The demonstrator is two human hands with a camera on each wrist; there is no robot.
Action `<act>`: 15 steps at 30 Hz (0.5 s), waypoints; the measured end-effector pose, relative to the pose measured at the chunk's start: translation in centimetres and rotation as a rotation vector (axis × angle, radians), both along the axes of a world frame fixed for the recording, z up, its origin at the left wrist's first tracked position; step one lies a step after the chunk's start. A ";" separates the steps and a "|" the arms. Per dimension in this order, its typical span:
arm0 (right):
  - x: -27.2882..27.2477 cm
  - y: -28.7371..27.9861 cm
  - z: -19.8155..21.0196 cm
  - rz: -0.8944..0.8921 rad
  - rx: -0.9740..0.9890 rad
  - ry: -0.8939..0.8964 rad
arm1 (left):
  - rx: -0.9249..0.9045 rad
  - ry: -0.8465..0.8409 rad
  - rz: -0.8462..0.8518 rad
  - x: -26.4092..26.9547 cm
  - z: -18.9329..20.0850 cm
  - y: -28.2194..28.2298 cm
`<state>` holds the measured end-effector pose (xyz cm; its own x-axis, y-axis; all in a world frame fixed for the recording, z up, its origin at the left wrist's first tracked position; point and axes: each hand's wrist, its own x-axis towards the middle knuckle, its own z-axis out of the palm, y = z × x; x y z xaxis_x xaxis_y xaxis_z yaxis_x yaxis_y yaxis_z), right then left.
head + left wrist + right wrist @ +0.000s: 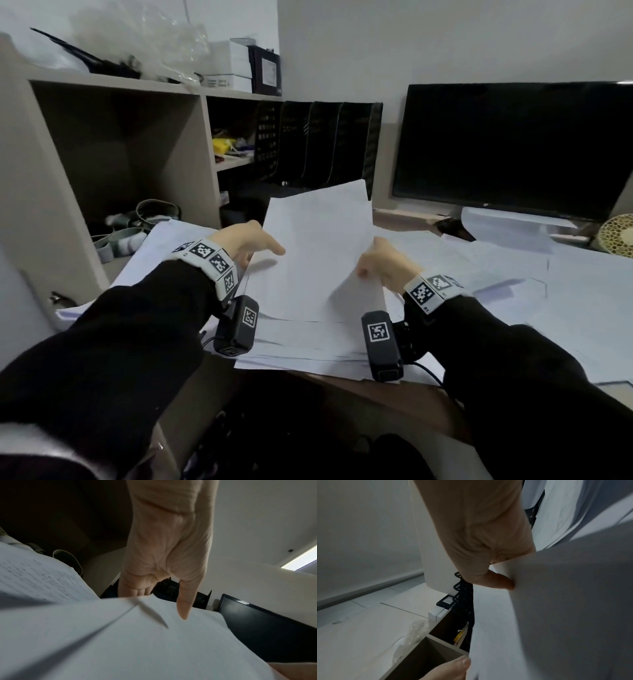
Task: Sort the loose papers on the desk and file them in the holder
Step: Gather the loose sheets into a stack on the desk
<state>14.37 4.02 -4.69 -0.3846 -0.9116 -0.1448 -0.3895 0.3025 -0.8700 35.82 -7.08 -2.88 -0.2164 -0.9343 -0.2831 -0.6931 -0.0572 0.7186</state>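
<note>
Both hands' fingers pinching one lifted sheet (318, 246), loose papers (479, 270) beneath, black holder (315, 144) slots apparently empty

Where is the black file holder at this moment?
In the head view, the black file holder stands at the back of the desk, between the shelf unit and the monitor.

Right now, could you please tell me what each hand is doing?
Left hand: holds the raised sheet by its left edge.
Right hand: pinches the same sheet's right edge.
</note>
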 end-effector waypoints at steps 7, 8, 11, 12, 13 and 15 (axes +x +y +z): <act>-1.0 1.7 0.0 0.025 0.141 0.033 | -0.111 -0.253 -0.092 -2.5 1.9 4.1; -1.3 2.0 0.3 0.028 0.138 0.045 | -0.139 -0.256 -0.126 -3.1 2.5 4.3; -2.2 3.6 1.8 0.030 0.115 0.081 | -0.193 -0.197 -0.217 -5.5 4.2 5.4; -2.7 4.2 2.1 0.028 0.095 0.086 | -0.205 -0.177 -0.251 -6.6 4.7 6.0; -3.4 4.9 2.5 0.015 0.081 0.093 | -0.220 -0.161 -0.291 -7.9 5.1 6.7; -5.0 6.1 3.0 -0.021 0.065 0.108 | -0.245 -0.127 -0.367 -10.2 5.8 7.9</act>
<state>9.41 10.10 -1.69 -0.4202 -0.8933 -0.1594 -0.4731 0.3656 -0.8016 25.60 0.83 2.88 -0.5235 -0.8450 -0.1092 -0.7190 0.3694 0.5888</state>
